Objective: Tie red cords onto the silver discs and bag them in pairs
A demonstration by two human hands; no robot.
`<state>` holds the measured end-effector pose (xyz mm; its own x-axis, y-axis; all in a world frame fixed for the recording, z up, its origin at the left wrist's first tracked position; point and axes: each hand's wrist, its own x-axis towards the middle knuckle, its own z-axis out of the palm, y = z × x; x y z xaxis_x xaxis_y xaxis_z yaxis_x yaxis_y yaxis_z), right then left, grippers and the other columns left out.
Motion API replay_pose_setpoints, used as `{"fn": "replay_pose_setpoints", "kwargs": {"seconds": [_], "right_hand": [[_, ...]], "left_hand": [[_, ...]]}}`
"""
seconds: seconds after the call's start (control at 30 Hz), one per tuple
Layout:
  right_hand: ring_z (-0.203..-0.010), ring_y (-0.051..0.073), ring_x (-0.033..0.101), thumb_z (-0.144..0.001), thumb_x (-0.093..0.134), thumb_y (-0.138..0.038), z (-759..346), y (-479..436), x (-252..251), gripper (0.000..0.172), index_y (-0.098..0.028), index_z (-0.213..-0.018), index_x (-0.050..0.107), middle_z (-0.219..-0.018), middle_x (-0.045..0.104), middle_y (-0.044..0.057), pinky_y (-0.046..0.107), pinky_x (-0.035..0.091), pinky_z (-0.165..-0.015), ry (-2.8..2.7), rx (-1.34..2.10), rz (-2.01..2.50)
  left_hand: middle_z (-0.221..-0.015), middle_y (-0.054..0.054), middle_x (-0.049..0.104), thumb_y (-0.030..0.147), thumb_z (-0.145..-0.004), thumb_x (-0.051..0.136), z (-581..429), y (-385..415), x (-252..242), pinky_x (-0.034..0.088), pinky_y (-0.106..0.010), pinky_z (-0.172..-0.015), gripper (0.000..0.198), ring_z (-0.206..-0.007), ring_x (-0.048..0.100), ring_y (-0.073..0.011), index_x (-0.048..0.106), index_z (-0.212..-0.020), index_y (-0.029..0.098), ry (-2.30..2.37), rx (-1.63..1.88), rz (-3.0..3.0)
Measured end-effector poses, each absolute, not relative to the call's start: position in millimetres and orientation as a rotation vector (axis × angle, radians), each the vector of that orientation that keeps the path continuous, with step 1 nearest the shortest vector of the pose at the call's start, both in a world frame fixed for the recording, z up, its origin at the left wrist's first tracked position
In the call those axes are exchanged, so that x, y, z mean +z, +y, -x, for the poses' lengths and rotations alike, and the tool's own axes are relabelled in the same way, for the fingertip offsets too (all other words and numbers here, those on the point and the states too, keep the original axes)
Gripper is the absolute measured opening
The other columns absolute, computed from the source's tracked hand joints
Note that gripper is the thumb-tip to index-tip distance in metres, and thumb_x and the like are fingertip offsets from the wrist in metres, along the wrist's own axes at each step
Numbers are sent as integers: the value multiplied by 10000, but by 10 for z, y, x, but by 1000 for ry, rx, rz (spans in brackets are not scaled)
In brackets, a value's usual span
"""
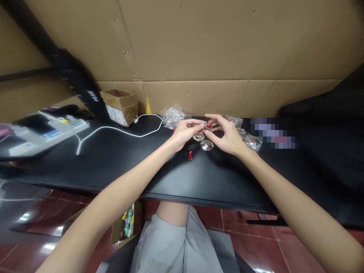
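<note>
Frame centre: left hand [184, 132] and right hand [227, 137] pinched a small red piece [209, 125] above two metal discs [206, 145] on black table [113, 163].

Two hands are meeting at the centre of the frame, the left hand [184, 132] and the right hand [227, 136], and they are pinching one small red piece [209, 125] between them. One red loop [190, 155] is lying just below them. Two bare metal discs [207, 145] are sitting under the fingers, and at least two bagged discs [252, 142] are lying to the right. One cardboard box [121, 106], one white cable [113, 128] and one power strip [66, 124] are sitting left of centre.
</note>
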<state>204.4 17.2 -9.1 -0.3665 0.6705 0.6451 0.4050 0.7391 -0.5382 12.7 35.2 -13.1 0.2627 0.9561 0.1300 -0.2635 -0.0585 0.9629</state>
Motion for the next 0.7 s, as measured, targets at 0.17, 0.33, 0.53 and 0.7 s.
{"fn": "replay_pose_setpoints", "kwargs": {"seconds": [0.17, 0.33, 0.53, 0.7], "right_hand": [[-970, 276, 687, -899, 729, -336, -2011, 148, -88, 430, -270, -1317, 658, -1139, 663, 102, 462, 654, -815, -1997, 273, 883], [-803, 252, 706, -868, 777, -376, -2037, 196, -106, 379, -237, -1213, 709, -1028, 690, 93, 458, 657, -767, -1938, 256, 903], [-760, 253, 706, -833, 816, -435, -2042, 221, -125, 389, -230, -1153, 732, -964, 714, 85, 445, 644, -728, -1940, 247, 954], [-723, 240, 683, -763, 864, -412, -2180, 324, -98, 748, -232, -1439, 599, -1002, 740, 73, 441, 600, -731, -2097, 192, 1015]], "left_hand": [[-998, -112, 781, 217, -811, 817, -136, 315, -103, 566, -392, -951, 195, -952, 722, -211, 779, -984, 134, 835, 1227, -1375], [-852, -41, 722, 193, -819, 806, -132, 376, -124, 553, -366, -918, 223, -860, 713, -177, 665, -991, 183, 860, 1328, -1402], [-865, 9, 632, 219, -887, 755, -121, 396, -146, 518, -321, -859, 274, -839, 674, -153, 530, -1043, 245, 887, 1425, -1576], [-1027, -43, 631, 251, -959, 667, -85, 376, -160, 490, -341, -863, 100, -936, 647, -194, 590, -1023, 245, 1002, 1501, -1810]]}}
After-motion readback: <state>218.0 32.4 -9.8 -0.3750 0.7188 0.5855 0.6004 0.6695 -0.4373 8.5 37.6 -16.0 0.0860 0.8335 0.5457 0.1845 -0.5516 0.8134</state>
